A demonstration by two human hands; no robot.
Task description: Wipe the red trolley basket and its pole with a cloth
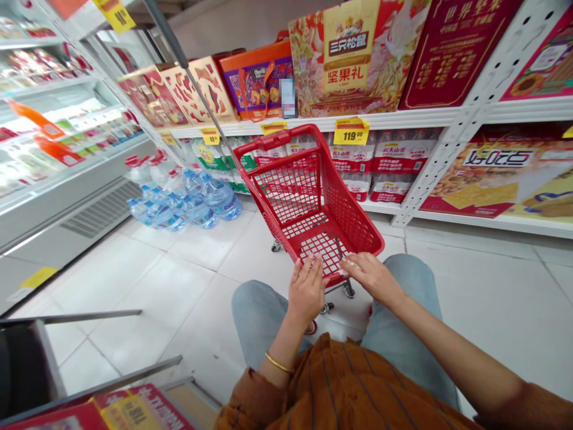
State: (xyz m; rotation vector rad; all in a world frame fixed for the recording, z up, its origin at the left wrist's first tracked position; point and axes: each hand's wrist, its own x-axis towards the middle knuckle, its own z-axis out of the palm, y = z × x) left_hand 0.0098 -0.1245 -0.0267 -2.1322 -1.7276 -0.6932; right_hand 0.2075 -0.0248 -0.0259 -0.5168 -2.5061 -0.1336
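Red shopping trolley (308, 191) stands on the white tile floor (179, 310) just in front of the person's knees, and its small metal wheels (349, 289) touch the tiles. It is a small basket with walls of red mesh, and it points forward along the aisle. Both hands are on its near rim (324, 278), close to each other, so the space between them is narrow. The left hand (307, 289) curls over the rim and holds it, and a thin gold bangle (277, 362) sits on that wrist. The right hand (371, 278) also holds the rim, with the fingers reaching forward over the edge. Brown striped sleeves (340, 388) cover the upper arms, and light blue jeans (398, 310) show below the hands. Ahead of the trolley is a white metal shelf (470, 113) with colourful gift boxes (351, 57) on top and packs of bottled water (353, 161) below. A yellow price tag (351, 131) with 119.00 hangs on the shelf edge. Large blue water bottles (188, 200) lie on the floor beside a refrigerated display case (58, 119), which runs along the left side of the aisle.
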